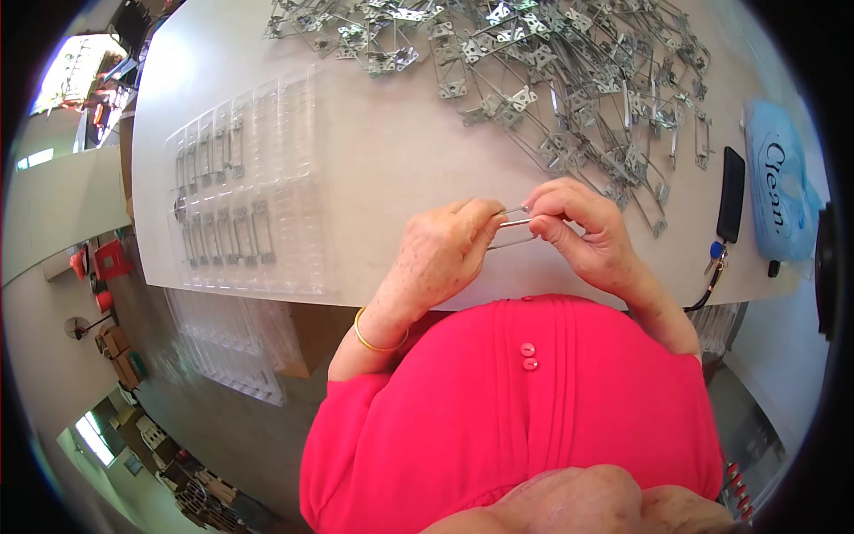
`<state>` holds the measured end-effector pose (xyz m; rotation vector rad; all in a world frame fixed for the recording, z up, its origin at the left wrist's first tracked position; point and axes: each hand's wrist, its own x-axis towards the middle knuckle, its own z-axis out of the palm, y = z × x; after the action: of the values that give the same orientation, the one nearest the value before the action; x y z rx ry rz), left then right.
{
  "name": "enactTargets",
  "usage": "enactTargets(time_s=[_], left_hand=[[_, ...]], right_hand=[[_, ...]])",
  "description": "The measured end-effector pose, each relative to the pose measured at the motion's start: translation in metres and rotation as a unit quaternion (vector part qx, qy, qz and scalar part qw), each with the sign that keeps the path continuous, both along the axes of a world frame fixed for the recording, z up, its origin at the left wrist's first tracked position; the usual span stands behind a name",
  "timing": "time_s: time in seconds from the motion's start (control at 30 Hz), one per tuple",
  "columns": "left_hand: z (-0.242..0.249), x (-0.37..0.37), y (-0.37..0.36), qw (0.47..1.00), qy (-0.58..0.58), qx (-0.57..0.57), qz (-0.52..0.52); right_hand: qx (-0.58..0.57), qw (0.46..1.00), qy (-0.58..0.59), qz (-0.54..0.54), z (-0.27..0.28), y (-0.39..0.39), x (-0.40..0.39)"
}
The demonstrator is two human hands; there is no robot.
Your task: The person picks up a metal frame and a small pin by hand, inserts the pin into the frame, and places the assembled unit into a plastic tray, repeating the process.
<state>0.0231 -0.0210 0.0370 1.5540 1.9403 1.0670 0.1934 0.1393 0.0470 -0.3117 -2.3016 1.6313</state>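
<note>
Close to the table's front edge, my left hand [449, 249] and my right hand [583, 230] face each other with a bent metal wire piece [514, 224] between them. The fingers of my left hand are closed round one end of it. My right thumb and forefinger pinch its other end. Whether a plate sits on the piece under my fingers is hidden. Beyond my hands lies a big tangled heap of metal wire brackets [569, 80] with small plates. To the left is a clear plastic tray [298, 191] holding two rows of similar brackets [227, 236].
On the right side of the table [391, 116] are a black phone [730, 194], keys on a strap [714, 258] and a blue "Clean" packet [783, 182]. Stacked clear trays [227, 343] stand below the table's left front edge, beside a cardboard box [320, 338].
</note>
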Motion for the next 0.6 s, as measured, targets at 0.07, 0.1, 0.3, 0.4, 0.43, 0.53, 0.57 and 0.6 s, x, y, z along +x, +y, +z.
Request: enactTargets(time_s=[0.07, 0.1, 0.3, 0.4, 0.43, 0.53, 0.57, 0.6], left_hand=[[0.009, -0.004, 0.001, 0.998, -0.049, -0.019, 0.020], [0.013, -0.006, 0.000, 0.994, -0.100, -0.040, 0.034], [0.010, -0.011, 0.001, 0.849, -0.517, 0.074, 0.082], [-0.001, -0.011, 0.000, 0.784, -0.614, 0.078, 0.041], [-0.004, -0.010, 0.000, 0.785, -0.613, 0.081, 0.043], [-0.015, -0.008, 0.001, 0.756, -0.650, 0.065, 0.020], [-0.020, -0.008, 0.001, 0.739, -0.669, 0.075, -0.006], [-0.025, -0.008, 0.001, 0.721, -0.687, 0.084, -0.033]], right_hand=[[-0.098, 0.995, 0.004, -0.025, -0.007, -0.002, 0.005], [-0.198, 0.979, 0.006, -0.056, -0.010, -0.003, 0.007], [-0.332, 0.931, 0.073, -0.132, -0.017, -0.002, 0.005], [-0.391, 0.906, 0.063, -0.153, -0.019, -0.008, 0.002], [-0.416, 0.894, 0.053, -0.157, -0.020, -0.010, 0.001], [-0.422, 0.895, 0.036, -0.143, -0.019, -0.017, -0.004], [-0.422, 0.895, 0.036, -0.141, -0.020, -0.019, -0.004], [-0.413, 0.902, 0.034, -0.120, -0.022, -0.021, -0.004]])
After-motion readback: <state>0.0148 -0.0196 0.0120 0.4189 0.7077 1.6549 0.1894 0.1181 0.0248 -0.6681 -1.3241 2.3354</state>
